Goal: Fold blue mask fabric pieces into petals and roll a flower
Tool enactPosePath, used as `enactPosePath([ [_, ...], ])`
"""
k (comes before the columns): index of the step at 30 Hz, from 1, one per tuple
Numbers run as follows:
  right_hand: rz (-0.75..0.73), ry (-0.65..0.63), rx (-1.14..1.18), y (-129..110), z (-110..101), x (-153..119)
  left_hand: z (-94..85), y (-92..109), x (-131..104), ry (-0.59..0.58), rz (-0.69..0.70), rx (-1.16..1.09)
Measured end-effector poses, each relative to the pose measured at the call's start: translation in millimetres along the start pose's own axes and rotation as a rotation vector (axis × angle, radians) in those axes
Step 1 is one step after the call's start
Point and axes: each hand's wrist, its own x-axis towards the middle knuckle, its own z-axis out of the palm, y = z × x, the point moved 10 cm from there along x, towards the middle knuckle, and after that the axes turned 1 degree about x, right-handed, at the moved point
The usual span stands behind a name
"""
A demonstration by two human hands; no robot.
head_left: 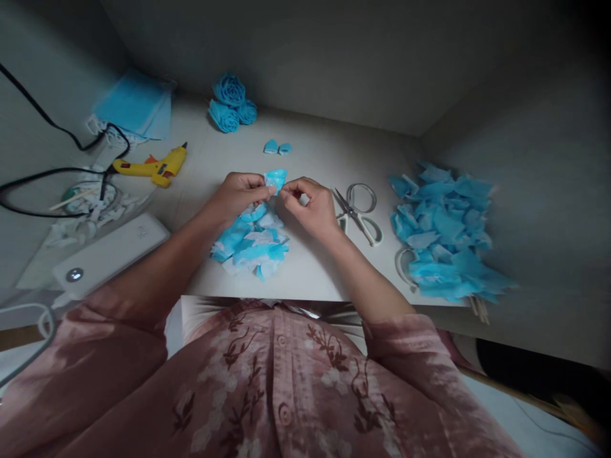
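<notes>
- Three blue roses [227, 114] look finished, near the table's [310, 280] back edge; two curled pieces [271, 148] lie in front.
- Mid-table, the left hand [238, 196] pinches a blue piece [275, 177]; the right hand [314, 207] bunches at its edge, gripping or not I can't tell.
- Still loose: a small pile [252, 247] toward the front edge, a bigger heap [446, 222] by the right.

small glossy blue fabric piece [275, 177], hand-held, wider at far edge

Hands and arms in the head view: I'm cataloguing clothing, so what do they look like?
The left hand and right hand are bare, with no gloves or watch visible. The left sleeve and right sleeve are loose, dusty pink and about elbow-length.
</notes>
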Motion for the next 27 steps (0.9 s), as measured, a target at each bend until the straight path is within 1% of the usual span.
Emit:
enactPosePath([
  [11,-0.013,0.016,0.012,1,-1,0,0.0,-1,-1,0.0,-0.014,-0.004],
  [17,0.024,0.038,0.035,5,-5,1,-1.0,4,1,0.004,0.011,-0.052],
  [21,0.051,0.044,0.088,7,-8,3,-1.7,0,3,-0.001,0.013,-0.118],
  [27,0.15,0.075,0.161,18,-15,7,-4.9,-4,5,0.015,-0.002,-0.189],
])
